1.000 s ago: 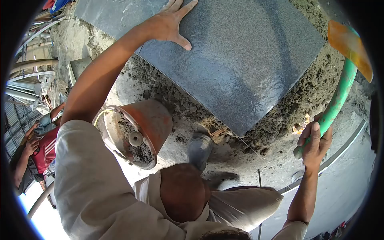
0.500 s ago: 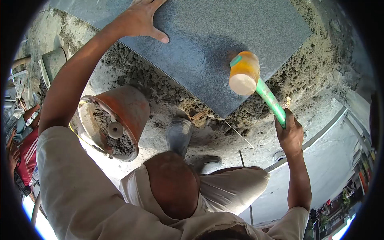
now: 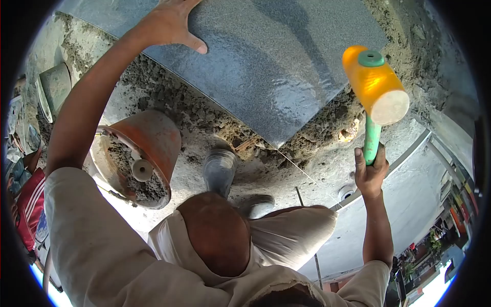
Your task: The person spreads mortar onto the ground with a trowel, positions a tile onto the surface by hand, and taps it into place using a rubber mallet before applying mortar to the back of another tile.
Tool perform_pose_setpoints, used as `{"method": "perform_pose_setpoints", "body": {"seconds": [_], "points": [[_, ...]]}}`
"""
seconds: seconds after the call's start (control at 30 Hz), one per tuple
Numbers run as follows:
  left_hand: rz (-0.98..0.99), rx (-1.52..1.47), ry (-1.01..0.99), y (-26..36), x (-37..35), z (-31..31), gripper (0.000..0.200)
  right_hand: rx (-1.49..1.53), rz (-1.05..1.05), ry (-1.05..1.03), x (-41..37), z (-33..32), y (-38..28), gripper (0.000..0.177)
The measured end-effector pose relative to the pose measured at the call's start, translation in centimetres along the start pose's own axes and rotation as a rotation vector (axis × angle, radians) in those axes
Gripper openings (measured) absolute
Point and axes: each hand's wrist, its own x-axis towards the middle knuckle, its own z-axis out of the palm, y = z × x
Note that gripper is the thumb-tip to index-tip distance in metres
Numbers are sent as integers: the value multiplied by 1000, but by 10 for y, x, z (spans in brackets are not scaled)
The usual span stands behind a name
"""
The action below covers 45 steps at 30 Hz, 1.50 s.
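A large grey speckled tile (image 3: 266,66) lies over rough, crumbly mortar (image 3: 204,112), its near corner pointing toward my feet. My left hand (image 3: 174,25) rests on the tile with thumb and fingers spread; the fingertips run out of the top of the view. In my right hand (image 3: 372,174) is the green handle of a rubber mallet (image 3: 376,84) with an orange-yellow head and a pale striking face. The mallet is raised beside the tile's right edge, apart from its surface, and its shadow falls across the tile.
A tilted orange bucket (image 3: 153,148) holding mortar stands left of my boots (image 3: 221,171). A thin string (image 3: 296,166) runs from the tile's corner. A pale ledge (image 3: 404,204) lies at right. A person in a red garment (image 3: 30,204) is at far left.
The mallet has lifted away from above the tile toward the upper right, its head now turned more upright. My left hand stays spread on the tile; the whole view has shifted slightly.
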Motion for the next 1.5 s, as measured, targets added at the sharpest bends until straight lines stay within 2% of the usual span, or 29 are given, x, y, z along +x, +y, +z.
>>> {"method": "perform_pose_setpoints", "body": {"seconds": [0.13, 0.2, 0.3, 0.43, 0.53, 0.57, 0.67, 0.73, 0.77, 0.87, 0.93, 0.97, 1.07, 1.1, 1.17, 1.2, 1.3, 1.33, 1.5], "points": [[-167, 187, 214, 1, -7, 24, 133, 235, 149, 55, 24, -7, -10, 43], [-221, -48, 132, 5, -14, 22, 134, 391, 207, 68, 38, -6, -33, 45], [-206, -79, 101, 3, -17, 16, 133, 459, 261, 61, 62, -3, -68, 41], [-196, -89, 103, 1, -16, 11, 133, 400, 156, 81, 89, 17, -82, 36], [-167, -121, 68, -1, -17, 8, 133, 515, 363, -124, 111, 35, -100, 31], [-155, -127, 85, -2, -17, 8, 133, 437, 420, -128, 116, 42, -104, 31], [-139, -152, 91, -5, -16, 4, 130, 463, 492, -150, 127, 41, -127, 32], [-152, -106, -49, -6, -13, -8, 125, 450, 524, -142, 130, 37, -137, 33], [-144, -108, -37, -7, -6, -18, 125, 439, 547, -142, 130, 36, -141, 33], [-162, -172, -60, -6, 32, -42, 121, 338, 546, -131, 132, 37, -145, 32], [-46, -217, 339, -5, 69, -34, 122, 68, 313, -46, 134, 32, -153, 29], [-42, -222, 344, -8, 83, -30, 122, 61, 314, -41, 139, 29, -160, 29], [-5, -216, 458, -5, 110, -9, 126, -11, 196, 187, 162, 23, -169, 26], [2, -224, 454, -4, 110, -4, 126, -18, 205, 186, 163, 27, -153, 26], [0, -239, 522, -6, 110, -2, 126, -282, 162, 71, 169, 40, -114, 28], [-13, -227, 507, -5, 109, -4, 127, -307, 185, 80, 168, 42, -107, 31], [-4, -233, 509, -6, 107, -6, 126, -279, 95, 226, 171, 32, -127, 30], [-1, -230, 511, -6, 109, -7, 126, -247, 125, 283, 170, 33, -130, 31], [-8, -254, 501, -6, 110, -6, 126, -276, 190, 306, 162, 35, -122, 34]]}}
